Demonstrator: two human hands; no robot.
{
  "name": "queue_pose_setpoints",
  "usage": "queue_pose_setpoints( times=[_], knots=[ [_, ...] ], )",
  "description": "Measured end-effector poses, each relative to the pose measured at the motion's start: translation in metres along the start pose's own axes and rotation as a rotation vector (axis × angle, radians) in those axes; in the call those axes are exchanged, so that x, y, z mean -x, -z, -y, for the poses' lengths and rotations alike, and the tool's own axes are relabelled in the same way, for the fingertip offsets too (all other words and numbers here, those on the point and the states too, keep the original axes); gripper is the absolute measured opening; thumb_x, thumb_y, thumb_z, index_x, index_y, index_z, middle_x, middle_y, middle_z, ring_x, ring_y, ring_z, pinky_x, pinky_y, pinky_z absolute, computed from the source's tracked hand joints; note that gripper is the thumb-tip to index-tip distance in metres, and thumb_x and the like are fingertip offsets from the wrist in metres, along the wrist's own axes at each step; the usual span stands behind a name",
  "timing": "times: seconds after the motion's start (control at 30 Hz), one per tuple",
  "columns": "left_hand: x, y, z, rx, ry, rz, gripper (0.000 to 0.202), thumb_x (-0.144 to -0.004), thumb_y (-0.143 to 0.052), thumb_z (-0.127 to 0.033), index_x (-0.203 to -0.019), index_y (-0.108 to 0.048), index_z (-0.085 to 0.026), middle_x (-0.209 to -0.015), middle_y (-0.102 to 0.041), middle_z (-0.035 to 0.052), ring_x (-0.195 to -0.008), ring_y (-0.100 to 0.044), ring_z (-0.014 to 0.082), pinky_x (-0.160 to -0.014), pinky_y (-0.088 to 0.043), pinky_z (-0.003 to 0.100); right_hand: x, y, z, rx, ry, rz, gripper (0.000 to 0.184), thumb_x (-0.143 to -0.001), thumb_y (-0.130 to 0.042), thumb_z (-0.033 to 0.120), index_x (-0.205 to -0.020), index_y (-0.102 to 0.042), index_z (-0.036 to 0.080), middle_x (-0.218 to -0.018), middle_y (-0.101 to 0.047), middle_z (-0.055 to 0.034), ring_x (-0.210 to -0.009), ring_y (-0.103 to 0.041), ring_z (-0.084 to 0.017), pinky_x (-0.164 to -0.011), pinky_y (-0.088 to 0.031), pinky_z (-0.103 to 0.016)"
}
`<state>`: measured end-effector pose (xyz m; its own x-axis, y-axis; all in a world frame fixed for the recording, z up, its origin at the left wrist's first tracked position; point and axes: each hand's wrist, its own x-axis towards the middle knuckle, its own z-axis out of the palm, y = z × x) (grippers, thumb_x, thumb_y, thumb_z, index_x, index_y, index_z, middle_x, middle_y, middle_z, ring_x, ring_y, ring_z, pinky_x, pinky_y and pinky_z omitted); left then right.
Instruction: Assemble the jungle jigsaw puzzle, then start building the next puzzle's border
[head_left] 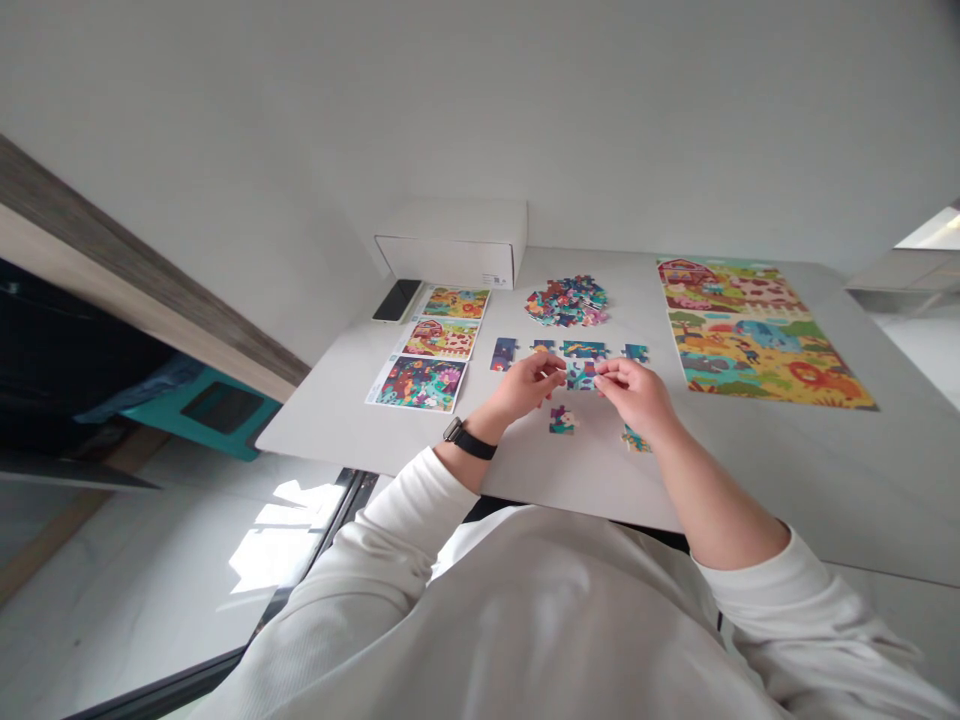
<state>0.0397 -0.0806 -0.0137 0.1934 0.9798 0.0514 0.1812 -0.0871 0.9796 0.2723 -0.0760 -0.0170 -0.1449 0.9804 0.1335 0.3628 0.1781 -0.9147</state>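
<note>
Between my two hands is a small blue-and-teal pair of puzzle pieces (580, 376), which look joined. My left hand (527, 384), with a black watch on its wrist, pinches the left edge. Thumb and fingers of my right hand (634, 391) close on the right edge. Just beyond lie a joined strip of puzzle pieces (584, 349), a dark purple puzzle section (503, 353) and single pieces, one partly behind my left hand. Nearer to me are a piece with a white figure (562, 420) and a teal-and-orange piece (636, 440), partly covered by my right wrist.
A heap of loose puzzle pieces (568, 301) lies farther back. Two assembled puzzles (761, 345) are at the right. On the left are a picture sheet (439, 339), a phone (397, 300) and a white box (450, 258) against the wall. A teal stool (206, 410) stands below.
</note>
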Motion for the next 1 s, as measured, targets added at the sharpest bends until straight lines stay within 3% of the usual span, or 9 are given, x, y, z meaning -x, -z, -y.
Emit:
queue_pose_setpoints(
  times=[0.23, 0.4, 0.5, 0.63, 0.73, 1.0],
  knots=[
    [-0.001, 0.0, 0.002, 0.0, -0.009, -0.022, 0.02, -0.097, -0.072, -0.031, -0.11, -0.07, -0.017, -0.081, -0.069, 0.0008, -0.056, -0.058, 0.0084, -0.044, -0.043, 0.017, 0.002, 0.0, -0.001, 0.018, -0.001, 0.01, 0.028, -0.09, -0.072, 0.049, -0.106, -0.073, 0.026, -0.092, -0.081, -0.0059, -0.082, -0.078, -0.025, -0.08, -0.059, -0.039],
    [0.0, 0.001, 0.001, -0.003, -0.011, -0.037, 0.018, -0.097, -0.069, -0.03, -0.109, -0.069, -0.018, -0.082, -0.069, 0.0005, -0.057, -0.058, 0.0086, -0.044, -0.043, 0.017, -0.001, 0.004, -0.006, 0.048, 0.105, -0.01, 0.024, -0.095, -0.065, 0.04, -0.115, -0.072, 0.026, -0.103, -0.082, -0.0067, -0.09, -0.078, -0.024, -0.09, -0.062, -0.042],
    [0.0, 0.001, -0.001, 0.002, -0.002, -0.039, 0.019, -0.096, -0.07, -0.031, -0.109, -0.069, -0.018, -0.08, -0.068, -0.0001, -0.057, -0.058, 0.0081, -0.045, -0.043, 0.017, -0.001, 0.006, -0.003, 0.08, 0.2, -0.009, 0.04, -0.093, -0.066, 0.032, -0.133, -0.067, 0.027, -0.13, -0.079, -0.0103, -0.1, -0.077, -0.025, -0.089, -0.064, -0.043],
    [0.001, 0.002, -0.002, 0.001, 0.0, -0.028, 0.019, -0.096, -0.072, -0.033, -0.108, -0.069, -0.018, -0.076, -0.066, -0.0012, -0.055, -0.057, 0.0078, -0.046, -0.042, 0.017, 0.004, 0.009, 0.006, 0.212, 0.357, 0.095, 0.069, -0.088, -0.073, 0.027, -0.154, -0.055, 0.032, -0.154, -0.065, -0.0114, -0.119, -0.073, -0.03, -0.087, -0.066, -0.044],
    [0.001, 0.002, -0.002, 0.005, 0.006, -0.017, 0.019, -0.096, -0.073, -0.032, -0.108, -0.069, -0.018, -0.077, -0.066, -0.0009, -0.056, -0.057, 0.008, -0.046, -0.042, 0.017, 0.008, 0.01, 0.01, 0.326, 0.429, 0.119, 0.073, -0.09, -0.072, 0.024, -0.159, -0.052, 0.034, -0.156, -0.065, -0.0095, -0.122, -0.073, -0.031, -0.093, -0.066, -0.047],
    [0.001, 0.002, 0.004, -0.047, -0.01, 0.001, 0.022, -0.101, -0.067, -0.032, -0.115, -0.07, -0.017, -0.084, -0.068, 0.0012, -0.061, -0.059, 0.0091, -0.05, -0.044, 0.019, 0.009, 0.01, 0.014, 0.424, 0.437, 0.097, 0.063, -0.093, -0.072, 0.022, -0.154, -0.06, 0.033, -0.146, -0.074, -0.0069, -0.114, -0.077, -0.031, -0.104, -0.064, -0.052]
  ],
)
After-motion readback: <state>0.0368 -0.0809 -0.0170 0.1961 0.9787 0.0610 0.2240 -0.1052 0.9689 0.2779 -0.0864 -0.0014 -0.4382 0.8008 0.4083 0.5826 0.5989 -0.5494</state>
